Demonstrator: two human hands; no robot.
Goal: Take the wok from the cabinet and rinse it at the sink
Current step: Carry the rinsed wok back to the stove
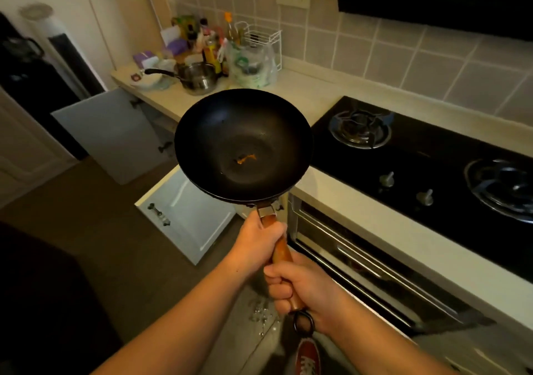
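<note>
A black wok (243, 143) with a wooden handle is held level in the air, in front of the counter edge and above the open cabinet doors. A small orange scrap lies in its bottom. My left hand (259, 237) grips the handle close to the metal collar. Lower on the same handle, my right hand (300, 285) is closed near the hanging ring at the end. Two white cabinet doors (187, 216) stand open below the counter, and the cabinet's inside is hidden behind the wok. No sink shows in the head view.
A black gas hob (418, 167) with two burners lies to the right, above an oven front (360, 259). At the counter's far end stand a steel saucepan (199, 78), bottles, a plastic bag (253, 68) and a wire rack. A red shoe (308, 357) is on the floor.
</note>
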